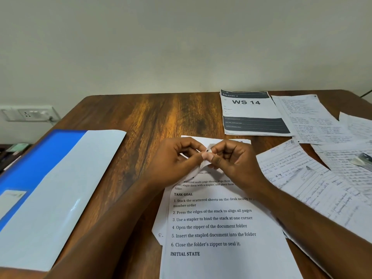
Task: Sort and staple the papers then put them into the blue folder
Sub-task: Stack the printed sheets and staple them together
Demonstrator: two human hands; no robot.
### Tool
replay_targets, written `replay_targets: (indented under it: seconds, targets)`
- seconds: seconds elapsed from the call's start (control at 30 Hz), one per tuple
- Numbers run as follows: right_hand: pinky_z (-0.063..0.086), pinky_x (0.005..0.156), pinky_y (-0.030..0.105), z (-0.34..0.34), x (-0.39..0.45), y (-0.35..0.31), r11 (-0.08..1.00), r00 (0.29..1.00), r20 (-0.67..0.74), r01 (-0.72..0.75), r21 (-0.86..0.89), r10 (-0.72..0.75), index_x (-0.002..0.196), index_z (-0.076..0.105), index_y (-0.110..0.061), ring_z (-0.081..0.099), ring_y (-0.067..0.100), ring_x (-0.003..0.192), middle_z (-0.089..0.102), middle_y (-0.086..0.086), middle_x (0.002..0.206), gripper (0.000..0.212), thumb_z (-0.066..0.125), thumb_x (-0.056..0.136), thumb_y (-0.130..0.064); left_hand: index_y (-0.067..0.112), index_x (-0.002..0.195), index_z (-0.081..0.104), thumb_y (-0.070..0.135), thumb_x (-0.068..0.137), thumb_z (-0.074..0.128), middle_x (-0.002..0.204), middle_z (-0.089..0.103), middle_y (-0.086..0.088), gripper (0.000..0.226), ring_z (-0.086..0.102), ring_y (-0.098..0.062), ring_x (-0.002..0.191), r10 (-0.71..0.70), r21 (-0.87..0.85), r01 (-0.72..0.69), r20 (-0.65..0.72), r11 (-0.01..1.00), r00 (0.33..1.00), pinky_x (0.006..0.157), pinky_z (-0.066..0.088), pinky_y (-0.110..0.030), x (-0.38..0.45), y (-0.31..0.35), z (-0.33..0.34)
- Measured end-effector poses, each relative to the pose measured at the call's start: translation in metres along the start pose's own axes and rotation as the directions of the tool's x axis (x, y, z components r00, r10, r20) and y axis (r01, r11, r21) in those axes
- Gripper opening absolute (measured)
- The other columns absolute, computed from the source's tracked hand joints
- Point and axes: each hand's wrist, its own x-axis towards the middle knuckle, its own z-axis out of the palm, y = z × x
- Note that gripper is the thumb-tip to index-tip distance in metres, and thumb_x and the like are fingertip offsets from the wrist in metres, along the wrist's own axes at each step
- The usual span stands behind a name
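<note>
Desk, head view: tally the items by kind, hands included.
Blue folder: 1
Printed task sheet, top corner pinched by both hands: 1
WS 14 printed booklet: 1
Handwritten sheets, overlapping: at least 3, exact count unclear
Stapler, at right edge, partly cut off: 1
Hands, left hand and right hand: 2
Total: at least 9

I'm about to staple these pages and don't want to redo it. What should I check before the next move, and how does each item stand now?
1. Corner held: both the left hand and right hand pinch the top corner of the printed sheet. Ok.
2. Pages gathered: handwritten pages lie spread to the right, apart from that sheet. Not ok.
3. Page order: numbers too small to read. Cannot tell.
4. Stapler at hand: a shiny object lies on the right papers, blurred. Cannot tell.
5. Blue folder within reach: lies at left. Ok.
6. Folder open: cannot tell.
</note>
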Motion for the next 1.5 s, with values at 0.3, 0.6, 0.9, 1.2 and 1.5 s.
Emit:
replay_targets:
  seconds: [0.3, 0.6, 0.9, 1.2, 1.5]
  targets:
    - [0.054, 0.071, 0.053, -0.005, -0.003, -0.001, 0.998, 0.997, 0.065, 0.026, 0.062, -0.03, 0.096, 0.07, 0.006, 0.064, 0.04, 0.073, 0.067, 0.025, 0.084, 0.017, 0.06, 0.083, 0.004, 0.015, 0.096, 0.08, 0.004, 0.089, 0.081, 0.079, 0.08, -0.002, 0.014, 0.076, -0.034, 0.062, -0.066, -0.043, 0.065, -0.033, 0.997, 0.997, 0.055, 0.062, -0.052, -0.003, 0.002, 0.0]
    - [0.056, 0.073, 0.06, 0.001, -0.002, 0.009, 0.988, 0.993, 0.053, 0.11, -0.11, -0.105, 0.096, 0.068, -0.012, 0.066, 0.034, 0.077, 0.073, 0.007, 0.094, 0.021, 0.07, 0.083, 0.004, 0.012, 0.085, 0.081, 0.015, 0.095, 0.078, 0.067, 0.072, 0.007, 0.01, 0.06, -0.005, 0.052, 0.011, 0.03, -0.008, -0.099, 1.0, 0.995, 0.049, 0.043, -0.02, -0.002, -0.005, 0.007]
    - [0.056, 0.066, 0.041, -0.001, 0.001, 0.0, 0.983, 0.997, -0.014, 0.074, -0.167, -0.078, 0.116, 0.068, -0.017, 0.071, 0.026, 0.072, 0.075, 0.001, 0.083, 0.037, 0.085, 0.085, -0.008, 0.019, 0.088, 0.076, 0.021, 0.099, 0.072, 0.066, 0.065, 0.007, 0.013, 0.052, -0.008, 0.059, 0.083, 0.049, -0.079, -0.083, 0.996, 0.993, 0.053, 0.043, -0.038, 0.003, -0.015, 0.003]
    - [0.053, 0.057, 0.03, -0.005, 0.0, -0.007, 0.849, 0.937, -0.052, 0.29, -0.441, -0.347, 0.097, 0.074, -0.011, 0.07, 0.013, 0.073, 0.074, -0.006, 0.098, 0.026, 0.092, 0.078, -0.011, 0.025, 0.092, 0.077, 0.02, 0.099, 0.072, 0.078, 0.071, 0.008, 0.01, 0.062, -0.01, 0.064, 0.113, 0.092, -0.108, -0.047, 0.99, 0.993, 0.054, 0.051, -0.044, 0.001, -0.016, 0.002]
    - [0.053, 0.055, 0.031, -0.008, 0.001, -0.001, 0.868, 0.942, -0.022, 0.301, -0.396, -0.336, 0.096, 0.081, -0.012, 0.07, 0.015, 0.073, 0.075, -0.002, 0.097, 0.019, 0.089, 0.08, -0.007, 0.013, 0.102, 0.079, 0.03, 0.092, 0.081, 0.09, 0.078, 0.004, 0.019, 0.075, -0.017, 0.08, 0.189, 0.132, -0.187, 0.001, 0.973, 0.982, 0.064, 0.061, -0.046, -0.001, -0.018, -0.001]
